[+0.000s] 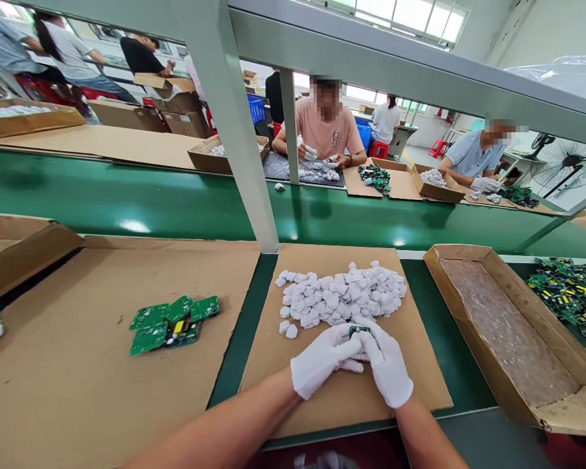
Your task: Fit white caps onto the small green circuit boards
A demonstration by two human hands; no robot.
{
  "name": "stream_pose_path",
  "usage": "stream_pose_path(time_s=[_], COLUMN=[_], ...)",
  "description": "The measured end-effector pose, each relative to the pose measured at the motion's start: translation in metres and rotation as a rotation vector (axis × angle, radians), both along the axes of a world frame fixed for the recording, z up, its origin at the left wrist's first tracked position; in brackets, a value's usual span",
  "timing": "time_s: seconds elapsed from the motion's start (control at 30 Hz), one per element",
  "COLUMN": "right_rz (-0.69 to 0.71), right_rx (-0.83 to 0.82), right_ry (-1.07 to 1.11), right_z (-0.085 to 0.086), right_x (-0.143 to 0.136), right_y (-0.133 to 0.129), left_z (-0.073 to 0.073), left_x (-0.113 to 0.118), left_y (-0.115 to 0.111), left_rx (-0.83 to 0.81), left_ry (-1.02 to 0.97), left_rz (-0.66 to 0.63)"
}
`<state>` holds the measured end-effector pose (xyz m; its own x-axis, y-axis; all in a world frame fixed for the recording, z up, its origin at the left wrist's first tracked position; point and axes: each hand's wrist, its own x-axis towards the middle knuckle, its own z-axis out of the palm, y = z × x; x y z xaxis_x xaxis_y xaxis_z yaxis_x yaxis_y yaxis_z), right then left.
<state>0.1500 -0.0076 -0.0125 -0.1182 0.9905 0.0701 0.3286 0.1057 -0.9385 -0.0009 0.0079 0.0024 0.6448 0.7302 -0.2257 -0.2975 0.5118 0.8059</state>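
Both my hands wear white gloves and meet over the cardboard sheet in front of me. Between their fingertips is a small green circuit board (359,330), mostly covered by the gloves. My left hand (325,359) closes on it from the left, and my right hand (385,365) from the right. Just beyond the fingers lies a wide pile of small white pieces (342,293), with a few loose ones at its left edge. Several green circuit boards (173,322) lie together on the left cardboard sheet (78,384), one showing its yellow and black components.
At right stands a long cardboard tray (512,326) with a clear plastic lining, and past it a heap of circuit boards (571,293). A grey metal post (247,137) rises ahead, beside the green conveyor belt (200,212). People work across the belt.
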Motion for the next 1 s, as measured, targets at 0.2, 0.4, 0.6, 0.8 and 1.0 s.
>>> stream_pose_path(time_s=[0.2,0.4,0.6,0.8,1.0], right_rz=[0.054,-0.018,0.015,0.049,0.062], right_rx=[0.005,-0.027,0.003,-0.105,-0.104], right_ry=[-0.004,0.094,0.136,0.179,0.148], right_z=[-0.001,-0.002,0.0,0.016,0.019], right_x=[-0.002,0.0,0.003,-0.004,-0.006], right_y=[0.0,0.001,-0.003,-0.005,-0.006], left_z=[-0.009,-0.002,-0.001,-0.012,-0.012], left_x=[0.002,-0.008,-0.009,-0.005,-0.004], left_y=[0.0,0.003,0.0,-0.004,-0.005], left_rx=[-0.11,-0.237,-0.203,-0.226,-0.256], left_ry=[-0.03,-0.229,-0.171,-0.211,-0.208], left_rz=[0.081,-0.023,-0.07,0.013,0.04])
